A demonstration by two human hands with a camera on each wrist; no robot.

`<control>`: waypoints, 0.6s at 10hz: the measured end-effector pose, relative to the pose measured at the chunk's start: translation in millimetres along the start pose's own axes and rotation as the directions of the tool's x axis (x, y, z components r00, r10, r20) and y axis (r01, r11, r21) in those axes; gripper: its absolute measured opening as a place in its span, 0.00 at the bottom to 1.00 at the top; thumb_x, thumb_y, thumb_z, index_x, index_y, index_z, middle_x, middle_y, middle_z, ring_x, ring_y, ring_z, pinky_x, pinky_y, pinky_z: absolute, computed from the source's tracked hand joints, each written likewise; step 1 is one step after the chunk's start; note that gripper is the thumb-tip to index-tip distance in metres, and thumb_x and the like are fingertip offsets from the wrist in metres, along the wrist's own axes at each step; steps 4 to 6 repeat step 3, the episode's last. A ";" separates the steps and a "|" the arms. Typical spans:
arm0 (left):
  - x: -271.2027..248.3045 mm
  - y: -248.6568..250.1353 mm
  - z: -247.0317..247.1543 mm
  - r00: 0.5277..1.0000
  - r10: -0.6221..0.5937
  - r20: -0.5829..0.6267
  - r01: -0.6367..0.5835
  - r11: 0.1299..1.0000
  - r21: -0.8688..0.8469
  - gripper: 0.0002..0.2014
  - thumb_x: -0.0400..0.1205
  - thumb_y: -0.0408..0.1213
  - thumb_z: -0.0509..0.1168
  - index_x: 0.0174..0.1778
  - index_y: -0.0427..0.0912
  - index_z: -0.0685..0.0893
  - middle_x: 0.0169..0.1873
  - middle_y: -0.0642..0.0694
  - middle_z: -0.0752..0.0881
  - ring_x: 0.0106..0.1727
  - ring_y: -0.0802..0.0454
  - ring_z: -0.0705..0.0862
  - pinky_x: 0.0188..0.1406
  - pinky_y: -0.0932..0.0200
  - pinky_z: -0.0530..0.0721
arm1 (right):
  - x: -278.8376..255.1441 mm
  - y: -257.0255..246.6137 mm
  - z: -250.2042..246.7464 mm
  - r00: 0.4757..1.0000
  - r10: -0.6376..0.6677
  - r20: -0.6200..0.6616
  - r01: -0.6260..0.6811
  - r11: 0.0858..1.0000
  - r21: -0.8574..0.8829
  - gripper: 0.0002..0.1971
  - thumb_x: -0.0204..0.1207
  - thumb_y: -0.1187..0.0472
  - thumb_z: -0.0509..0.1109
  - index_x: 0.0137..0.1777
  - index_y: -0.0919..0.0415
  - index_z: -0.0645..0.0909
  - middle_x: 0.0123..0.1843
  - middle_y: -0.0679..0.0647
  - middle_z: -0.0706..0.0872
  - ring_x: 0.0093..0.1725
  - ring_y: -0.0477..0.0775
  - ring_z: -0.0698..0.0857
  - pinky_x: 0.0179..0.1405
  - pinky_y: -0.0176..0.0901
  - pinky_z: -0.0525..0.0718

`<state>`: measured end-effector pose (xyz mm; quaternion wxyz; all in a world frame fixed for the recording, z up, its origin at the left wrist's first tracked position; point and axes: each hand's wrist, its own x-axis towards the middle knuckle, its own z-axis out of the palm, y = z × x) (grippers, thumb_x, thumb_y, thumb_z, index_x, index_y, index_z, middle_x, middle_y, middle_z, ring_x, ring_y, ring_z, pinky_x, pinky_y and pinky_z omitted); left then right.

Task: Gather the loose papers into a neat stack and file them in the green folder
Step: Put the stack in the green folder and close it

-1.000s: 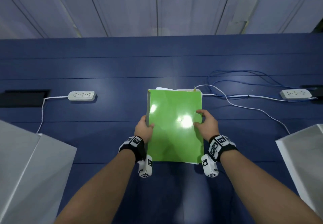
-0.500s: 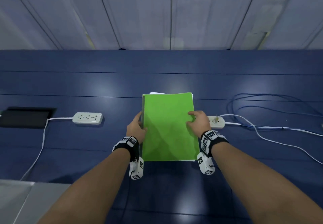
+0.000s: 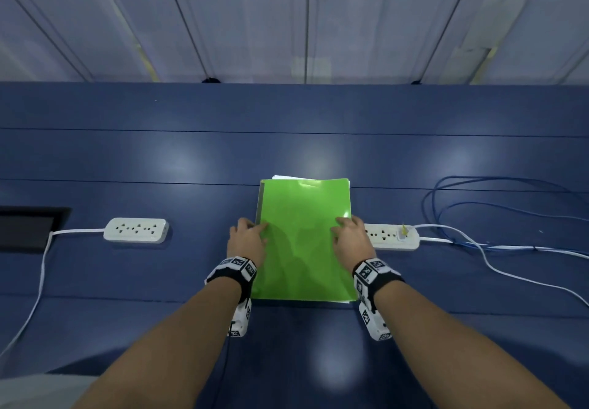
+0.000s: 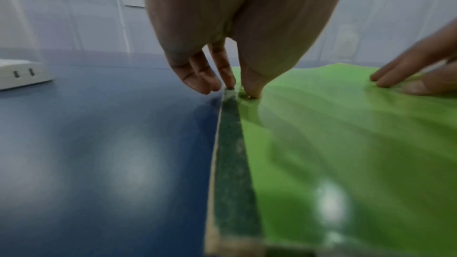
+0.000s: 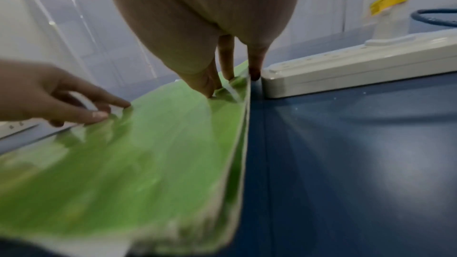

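Note:
The green folder (image 3: 302, 243) (image 4: 346, 144) (image 5: 123, 153) lies closed on the blue table (image 3: 191, 281), with its spine to the left. White papers (image 3: 283, 177) stick out a little past its far edge. My left hand (image 3: 255, 224) (image 4: 235, 89) pinches the spine edge: the thumb rests on the cover and the fingertips stand against the spine's side. My right hand (image 3: 342, 225) (image 5: 222, 89) presses thumb and fingertips down on the cover at the right edge, and one finger reaches down past that edge.
One white power strip (image 3: 136, 230) lies left of the folder. Another white power strip (image 3: 390, 238) (image 5: 358, 65) sits right against my right hand, with white and blue cables (image 3: 478, 204) looping off to the right. A black recess (image 3: 28, 227) is at the far left.
The folder has moved away from me and leftwards, off the right power strip, with both hands still at its sides. The view has tilted up; the grey shapes at the near corners are gone.

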<state>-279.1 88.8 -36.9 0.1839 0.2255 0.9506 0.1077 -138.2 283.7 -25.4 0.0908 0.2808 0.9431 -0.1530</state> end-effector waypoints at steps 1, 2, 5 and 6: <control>-8.3 8.6 0.8 0.996 0.055 0.070 -0.067 0.981 0.184 0.28 0.88 0.47 0.61 0.85 0.51 0.67 0.76 0.43 0.72 0.74 0.40 0.72 0.73 0.42 0.76 | -6.8 -7.7 7.6 0.994 -0.077 0.080 0.098 0.951 -0.293 0.14 0.81 0.60 0.65 0.64 0.57 0.85 0.77 0.55 0.79 0.80 0.61 0.71 0.83 0.64 0.61; -24.8 19.9 -10.1 0.987 0.029 0.159 -0.069 0.965 0.251 0.34 0.84 0.57 0.61 0.85 0.49 0.64 0.80 0.43 0.68 0.78 0.37 0.69 0.77 0.36 0.70 | -13.9 -15.8 -11.1 0.984 -0.019 0.175 0.069 0.958 -0.278 0.19 0.79 0.62 0.62 0.70 0.60 0.80 0.78 0.55 0.76 0.80 0.64 0.68 0.78 0.66 0.65; -42.4 26.5 -8.4 0.966 -0.005 0.257 -0.060 0.967 0.247 0.44 0.79 0.65 0.61 0.87 0.47 0.57 0.87 0.44 0.57 0.84 0.35 0.61 0.82 0.32 0.61 | -18.6 -6.7 -18.4 0.957 -0.071 0.283 0.106 0.988 -0.110 0.32 0.82 0.56 0.62 0.86 0.60 0.59 0.89 0.57 0.57 0.86 0.61 0.61 0.84 0.65 0.59; -42.4 26.5 -8.4 0.966 -0.005 0.257 -0.060 0.967 0.247 0.44 0.79 0.65 0.61 0.87 0.47 0.57 0.87 0.44 0.57 0.84 0.35 0.61 0.82 0.32 0.61 | -18.6 -6.7 -18.4 0.957 -0.071 0.283 0.106 0.988 -0.110 0.32 0.82 0.56 0.62 0.86 0.60 0.59 0.89 0.57 0.57 0.86 0.61 0.61 0.84 0.65 0.59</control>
